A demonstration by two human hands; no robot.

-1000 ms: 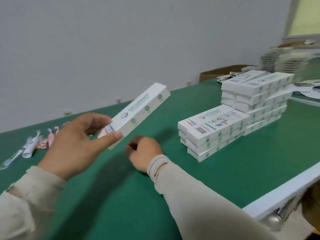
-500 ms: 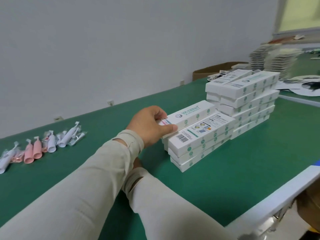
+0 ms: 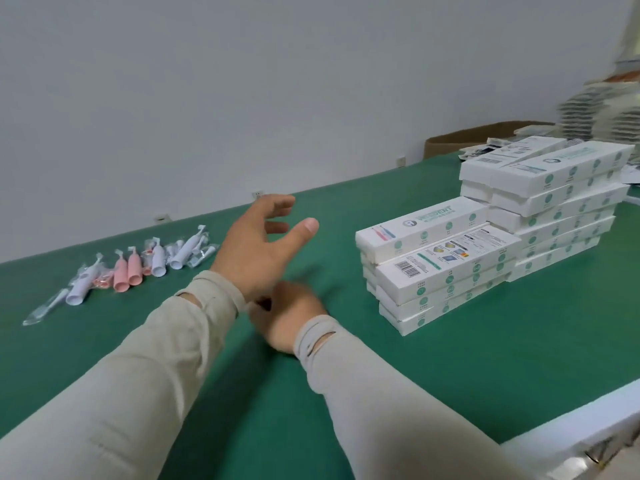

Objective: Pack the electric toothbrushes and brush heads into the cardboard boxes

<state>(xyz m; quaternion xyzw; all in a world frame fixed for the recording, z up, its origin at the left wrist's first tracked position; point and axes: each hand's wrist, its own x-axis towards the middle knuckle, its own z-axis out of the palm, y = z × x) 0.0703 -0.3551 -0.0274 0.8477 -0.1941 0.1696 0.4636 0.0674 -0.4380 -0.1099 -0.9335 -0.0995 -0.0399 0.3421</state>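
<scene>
Between toothbrushes [image 3: 138,268] and stacked boxes [image 3: 440,265], bare green table [image 3: 346,216], empty-fingered left hand [image 3: 256,251] above.

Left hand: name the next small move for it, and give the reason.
Probably swing the left hand left to the bagged toothbrush handles and pick one up. It hangs open and empty above the green table, the top box already lies on the near stack, and the handles lie unpacked to its left. The right hand is blurred.
</scene>
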